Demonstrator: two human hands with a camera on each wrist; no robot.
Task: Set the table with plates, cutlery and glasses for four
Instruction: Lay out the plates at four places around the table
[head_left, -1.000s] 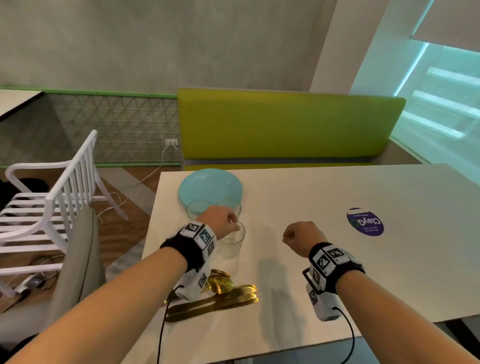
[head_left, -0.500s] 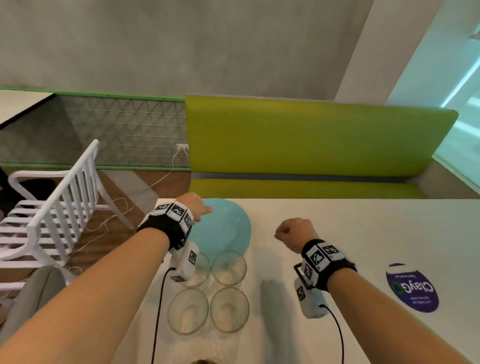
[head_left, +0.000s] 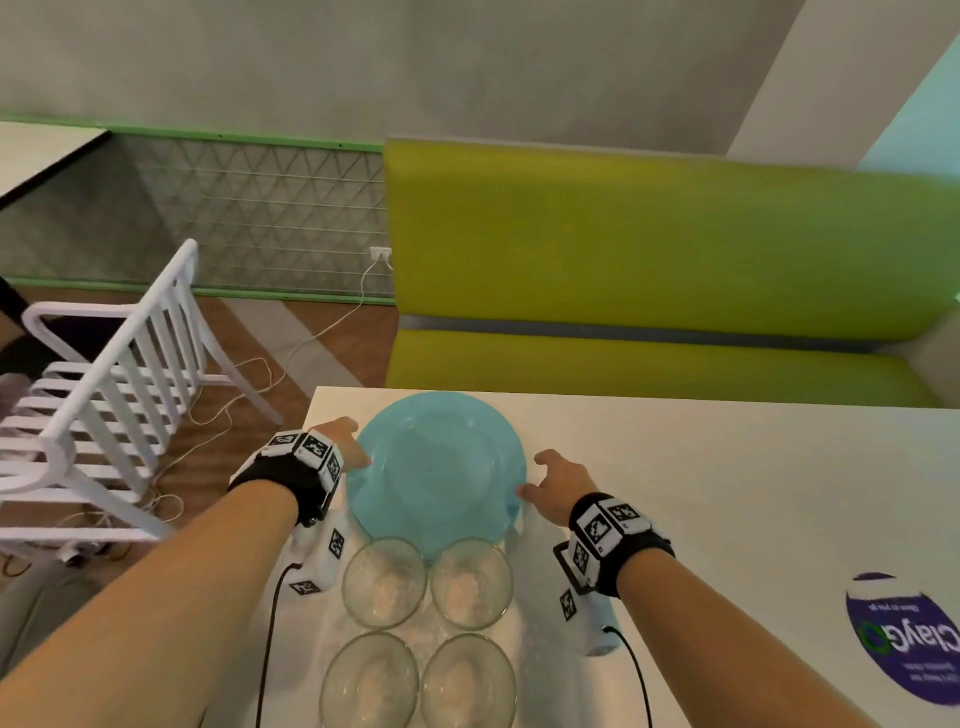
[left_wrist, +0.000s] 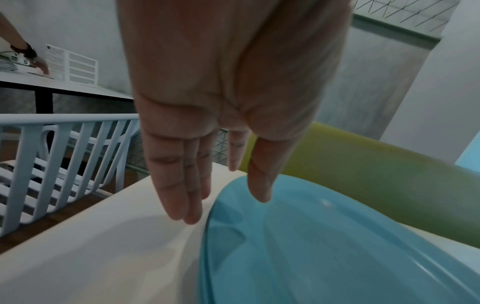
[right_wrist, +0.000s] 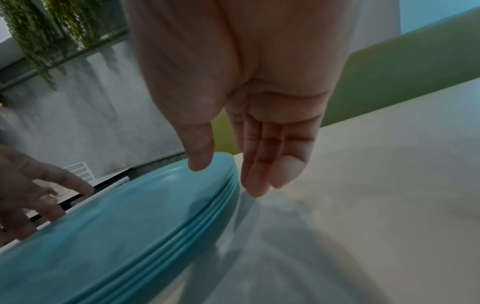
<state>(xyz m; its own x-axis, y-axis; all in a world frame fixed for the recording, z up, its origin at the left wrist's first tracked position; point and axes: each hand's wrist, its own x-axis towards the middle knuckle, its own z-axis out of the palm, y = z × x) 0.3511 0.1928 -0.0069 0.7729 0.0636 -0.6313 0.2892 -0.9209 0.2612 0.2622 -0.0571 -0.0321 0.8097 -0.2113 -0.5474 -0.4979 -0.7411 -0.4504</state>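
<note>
The stack of round turquoise plastic plates (head_left: 436, 467) lies in the middle of the head view, near the far left corner of the white worktop (head_left: 701, 493). The right wrist view shows several rims one on another (right_wrist: 223, 207), so it is a stack and not one plate. Just below it in the frame stand four clear round drinking glasses (head_left: 423, 629), two by two; the nearer pair almost touches the stack's near edge.

The left hand (head_left: 340, 447) is at the left rim, released, with straight fingers (left_wrist: 179, 185) pointing down beside the edge and the thumb over the top plate. The right hand (head_left: 553, 486) is at the right rim in the same way — fingers (right_wrist: 262, 164) loose and straight beside the edge, thumb over the rim. Whether the thumbs already touch the plate I cannot tell; neither hand grasps anything yet.

The step in hand seems to be taking the plates. To do it well, I think both hands should slide their fingers under the lowest rim and press the thumbs on top, then lift straight up — not pull toward the body, because the glasses are so close and could be knocked. The rims look smooth, so an even grip on both sides is needed.

Behind the worktop is a green upholstered bench (head_left: 649, 270), and at the left a white slatted chair (head_left: 109, 384).
</note>
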